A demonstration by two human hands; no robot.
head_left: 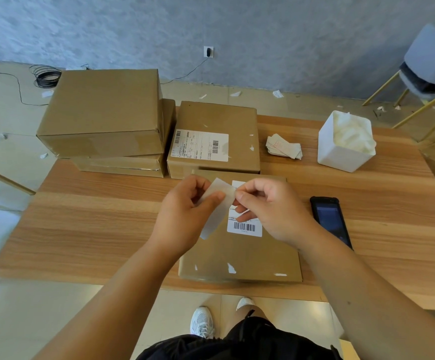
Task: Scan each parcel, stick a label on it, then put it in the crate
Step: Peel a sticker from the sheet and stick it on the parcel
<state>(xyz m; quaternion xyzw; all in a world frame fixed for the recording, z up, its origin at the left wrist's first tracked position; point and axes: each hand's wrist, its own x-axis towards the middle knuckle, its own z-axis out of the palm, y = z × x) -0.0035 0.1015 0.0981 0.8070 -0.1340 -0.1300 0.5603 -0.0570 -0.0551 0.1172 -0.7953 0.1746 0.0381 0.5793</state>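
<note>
Both forearms reach forward, left grip and right grip pinched, fingertips meeting.

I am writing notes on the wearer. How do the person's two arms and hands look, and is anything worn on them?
Both arms are bare to the frame's edge: no sleeves show. The left hand and right hand wear no gloves, and no rings, watch or bracelet are visible.
</note>
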